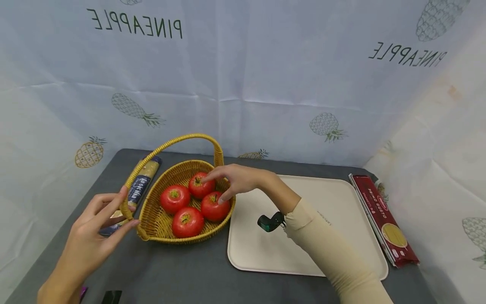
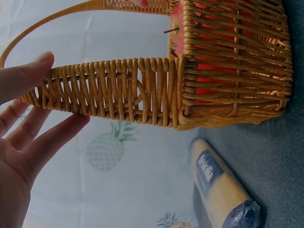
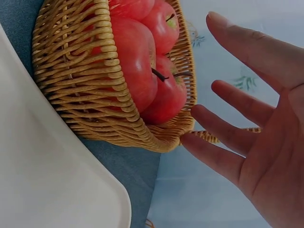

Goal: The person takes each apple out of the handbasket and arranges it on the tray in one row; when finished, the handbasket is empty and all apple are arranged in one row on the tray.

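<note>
A yellow wicker basket (image 1: 159,235) with a tall hooped handle holds several red apples (image 1: 187,222). At the basket's left side my left hand (image 1: 93,228) grips the handle (image 2: 114,90), thumb on one face and fingers on the other in the left wrist view. My right hand (image 1: 243,181) hovers over the basket's right part, above the apples, its fingers spread and holding nothing. The right wrist view shows that hand (image 3: 270,137) apart from the apples (image 3: 135,61), with slightly bent fingers near the rim.
A beige tray (image 1: 262,257) lies right of the basket, partly under my right forearm. A red spaghetti packet (image 1: 383,219) rests along the tray's right edge. Behind the handle, to the left, lies a pasta packet with a blue label (image 1: 139,188). A pineapple-print curtain (image 1: 265,76) hangs behind the table.
</note>
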A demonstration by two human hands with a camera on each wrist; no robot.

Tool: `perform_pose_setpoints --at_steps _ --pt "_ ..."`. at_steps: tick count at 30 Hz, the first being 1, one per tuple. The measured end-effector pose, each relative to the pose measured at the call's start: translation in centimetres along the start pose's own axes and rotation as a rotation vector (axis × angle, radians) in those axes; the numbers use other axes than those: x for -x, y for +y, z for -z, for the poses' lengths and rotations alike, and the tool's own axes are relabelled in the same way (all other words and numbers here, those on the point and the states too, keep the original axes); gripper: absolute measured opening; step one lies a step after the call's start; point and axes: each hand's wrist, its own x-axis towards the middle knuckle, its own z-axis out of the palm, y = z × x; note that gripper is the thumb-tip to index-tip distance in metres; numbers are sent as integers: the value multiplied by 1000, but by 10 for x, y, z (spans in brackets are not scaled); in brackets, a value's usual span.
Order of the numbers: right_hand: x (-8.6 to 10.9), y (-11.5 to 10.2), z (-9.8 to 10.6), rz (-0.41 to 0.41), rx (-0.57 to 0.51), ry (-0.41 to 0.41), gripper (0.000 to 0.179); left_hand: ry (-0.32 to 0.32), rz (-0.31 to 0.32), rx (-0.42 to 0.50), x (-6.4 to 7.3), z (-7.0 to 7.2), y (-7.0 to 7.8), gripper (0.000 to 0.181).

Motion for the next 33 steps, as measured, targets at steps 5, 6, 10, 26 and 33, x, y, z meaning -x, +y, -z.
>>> perform_pose_setpoints --at_steps 5,6,10,26,33 --pt "-1 3 -6 -3 -7 -11 65 -7 -13 -8 0 0 -1 78" --pt "-1 4 -8 -2 -10 -14 64 -7 -21 -5 0 0 -1 78" --pt "-2 5 -14 9 -11 -33 63 -2 -35 8 2 -2 -1 78" --pt "-16 5 -16 -10 68 -78 62 -28 26 -3 1 2 4 84" --pt "-23 5 -15 -49 17 -161 61 -50 61 -19 0 4 7 85"
